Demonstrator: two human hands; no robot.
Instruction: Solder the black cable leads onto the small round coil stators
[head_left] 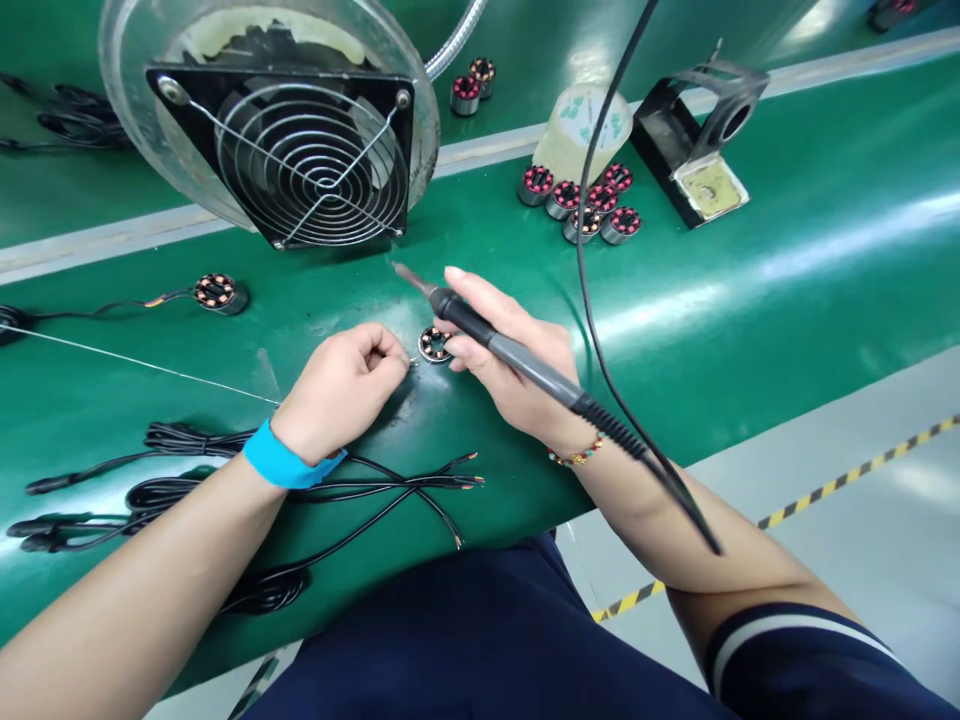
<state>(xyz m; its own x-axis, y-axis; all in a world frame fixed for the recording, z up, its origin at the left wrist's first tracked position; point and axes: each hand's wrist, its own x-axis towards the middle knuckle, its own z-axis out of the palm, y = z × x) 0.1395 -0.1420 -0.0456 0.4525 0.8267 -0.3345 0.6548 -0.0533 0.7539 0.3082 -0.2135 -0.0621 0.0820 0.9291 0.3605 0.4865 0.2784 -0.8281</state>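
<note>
My right hand (517, 360) is closed around a soldering iron (517, 355), its bare tip pointing up and left above the table. Close under the fingers of that hand lies a small round motor stator (433, 345) with copper windings, partly covered by them; whether they grip it I cannot tell. Just left of the stator, my left hand (349, 385) pinches thin wires (412, 361), of which only short tips show. A thin silvery wire (150, 360) runs from the left edge to my left wrist, which wears a blue band (289, 460).
A fume fan (326, 180) stands at the back. Several stators (600, 205) sit beside a tape roll (581, 135) and an iron stand (697, 140). Another wired stator (220, 293) lies left. Black cables (375, 490) with stripped ends spread near the front edge. The iron's cord (583, 250) hangs across.
</note>
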